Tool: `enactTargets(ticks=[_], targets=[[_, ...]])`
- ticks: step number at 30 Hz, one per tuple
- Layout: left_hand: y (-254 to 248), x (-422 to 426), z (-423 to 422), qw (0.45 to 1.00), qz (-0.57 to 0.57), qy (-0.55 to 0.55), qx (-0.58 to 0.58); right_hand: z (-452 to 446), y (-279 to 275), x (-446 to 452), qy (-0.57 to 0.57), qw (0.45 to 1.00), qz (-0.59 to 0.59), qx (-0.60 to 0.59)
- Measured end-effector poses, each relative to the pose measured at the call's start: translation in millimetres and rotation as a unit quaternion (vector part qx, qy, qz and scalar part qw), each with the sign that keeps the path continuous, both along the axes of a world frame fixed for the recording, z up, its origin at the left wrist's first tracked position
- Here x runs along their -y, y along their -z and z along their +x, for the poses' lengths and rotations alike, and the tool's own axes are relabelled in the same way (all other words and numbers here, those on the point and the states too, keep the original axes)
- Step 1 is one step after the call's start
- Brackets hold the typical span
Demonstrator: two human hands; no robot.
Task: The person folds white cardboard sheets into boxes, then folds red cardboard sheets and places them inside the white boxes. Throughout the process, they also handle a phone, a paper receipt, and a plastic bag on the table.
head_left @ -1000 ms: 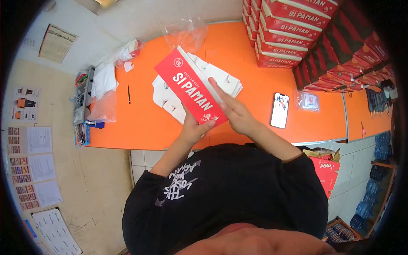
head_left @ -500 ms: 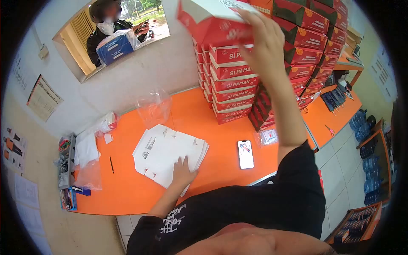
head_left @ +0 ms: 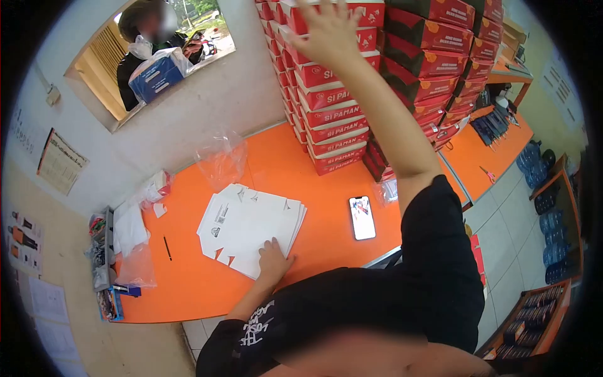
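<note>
My left hand lies with its fingers spread on the near edge of a stack of flat white carton sheets. The sheets show dark printed marks and small red cut-outs. High up, my right hand is open, fingers fanned out, in front of the upper red boxes lettered "SI PAMAN". Whether its palm touches a box cannot be made out, and the column's top runs beyond the view. A phone with a lit screen lies on the orange table.
More red and dark boxes are piled at the right. A clear plastic bag sits near the wall. A pen and an organizer tray are at the left. A person stands outside the window opening.
My right hand has let go of the red box it held over the column and has moved up and left, fingers spread. My left hand stays on the sheets. The view has shifted slightly.
</note>
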State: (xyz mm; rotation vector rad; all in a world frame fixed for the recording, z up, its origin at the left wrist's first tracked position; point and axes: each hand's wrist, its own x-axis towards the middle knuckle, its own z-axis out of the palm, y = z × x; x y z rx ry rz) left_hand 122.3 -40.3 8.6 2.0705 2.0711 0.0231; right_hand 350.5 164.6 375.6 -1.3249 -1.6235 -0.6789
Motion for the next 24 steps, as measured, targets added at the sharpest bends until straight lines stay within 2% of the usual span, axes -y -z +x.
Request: enactTargets(ticks=[2, 6, 8, 10, 12, 13, 15, 17, 18, 19, 20, 21, 23, 24], targets=[[1.9, -4.9, 4.6, 1.0, -0.004, -0.01, -0.009, -8.4, 8.3, 5.3, 0.004, 0.997, -0.026, 0.066], [-1.4, -8.3, -2.1, 0.999, -0.028, 0.015, -0.005, 10.7, 27.1, -35.2, -0.01, 0.999, -0.017, 0.048], [12.7, -11.0, -11.2, 0.999, -0.033, 0.025, 0.004, 15.4, 22.7, -29.2, -0.065, 0.997, -0.019, 0.05], [28.3, -9.4, -18.1, 0.999, -0.042, 0.022, 0.01, 12.3, 27.0, -23.4, -0.062, 0.997, 0.004, 0.054], [34.9, -13.3, -23.4, 0.999, -0.038, 0.033, 0.019, 1.7, 33.8, -14.3, -0.049, 0.973, 0.177, 0.137], [27.2, -13.9, -26.9, 0.998, -0.023, 0.056, 0.033, -5.5, 42.7, -8.4, -0.073, 0.974, 0.169, 0.13], [10.2, -17.7, -41.2, 0.997, -0.019, 0.066, 0.045, -19.6, 64.3, 15.2, -0.201, 0.974, 0.043, 0.093], [-6.2, -32.0, -60.5, 0.967, -0.093, 0.065, 0.228, -37.0, 96.1, 56.7, -0.418, 0.904, -0.092, 0.003], [-14.6, -28.8, -68.5, 0.968, -0.09, 0.06, 0.226, -47.5, 120.2, 76.0, -0.478, 0.871, -0.11, 0.008], [-22.8, -23.8, -74.9, 0.944, -0.017, -0.043, 0.328, -57.7, 161.1, 88.4, -0.483, 0.783, -0.386, -0.07], [-32.0, -20.8, -76.6, 0.893, 0.056, -0.142, 0.423, -65.2, 176.2, 101.3, -0.512, 0.728, -0.453, -0.052], [-47.9, -15.6, -70.3, 0.894, 0.054, -0.139, 0.422, -75.1, 189.8, 112.8, -0.535, 0.665, -0.519, -0.037], [-82.1, 2.9, -47.6, 0.828, 0.243, -0.147, 0.484, -114.2, 241.7, 132.5, -0.538, 0.757, -0.298, -0.219], [-89.4, 10.2, -35.9, 0.832, 0.225, -0.151, 0.484, -127.6, 239.1, 139.4, -0.51, 0.761, -0.296, -0.269]])
